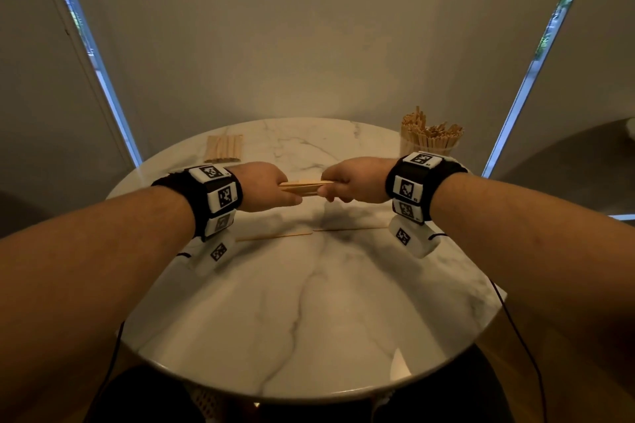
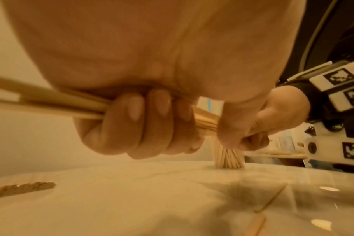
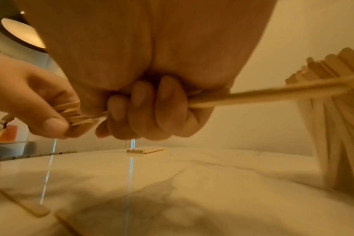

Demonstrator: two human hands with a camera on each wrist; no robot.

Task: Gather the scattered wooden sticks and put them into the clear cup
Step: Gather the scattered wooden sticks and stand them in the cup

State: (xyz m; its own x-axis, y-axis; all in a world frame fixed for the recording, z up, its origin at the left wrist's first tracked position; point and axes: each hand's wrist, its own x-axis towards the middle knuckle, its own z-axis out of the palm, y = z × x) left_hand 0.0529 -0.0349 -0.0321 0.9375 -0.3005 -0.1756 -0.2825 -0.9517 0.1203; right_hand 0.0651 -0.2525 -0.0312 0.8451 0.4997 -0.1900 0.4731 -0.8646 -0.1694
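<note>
Both hands hold one bundle of wooden sticks (image 1: 303, 187) level above the middle of the round marble table (image 1: 309, 319). My left hand (image 1: 266, 189) grips its left part, with fingers (image 2: 131, 121) curled round the sticks (image 2: 51, 103). My right hand (image 1: 354, 182) grips the right part, fingers (image 3: 152, 111) wrapped round the bundle (image 3: 273, 95). The clear cup (image 1: 427, 141), packed with upright sticks, stands at the back right behind my right wrist. Two loose sticks (image 1: 275, 236) lie flat on the table under the hands. A neat row of sticks (image 1: 224, 148) lies at the back left.
The table's front half is bare marble. Cables (image 1: 515, 330) hang from both wrist units past the table's edges. A plain wall stands close behind the table, with narrow window strips (image 1: 113, 103) on either side.
</note>
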